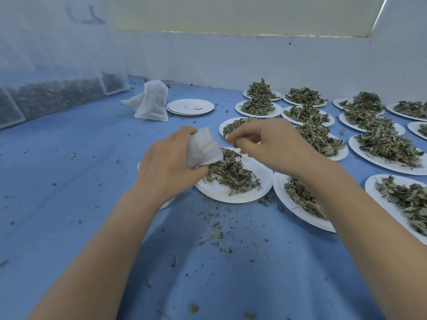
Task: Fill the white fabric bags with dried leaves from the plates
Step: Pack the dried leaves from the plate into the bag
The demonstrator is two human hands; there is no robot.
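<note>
My left hand [169, 161] grips a small white fabric bag [203, 147] just above the left side of a white plate [263, 179] that carries a heap of dried leaves [231, 173]. My right hand [268, 144] hovers right of the bag, over the same plate, with its fingertips pinched together close to the bag's mouth. What it pinches is too small to tell. Two more white fabric bags [151, 102] stand on the blue cloth at the back left.
Several white plates heaped with dried leaves [383, 144] cover the right half of the blue cloth [69, 158]. A nearly bare stack of plates [190, 107] sits behind the bags. Mesh containers of leaves [53, 95] line the left edge. Leaf crumbs are scattered about.
</note>
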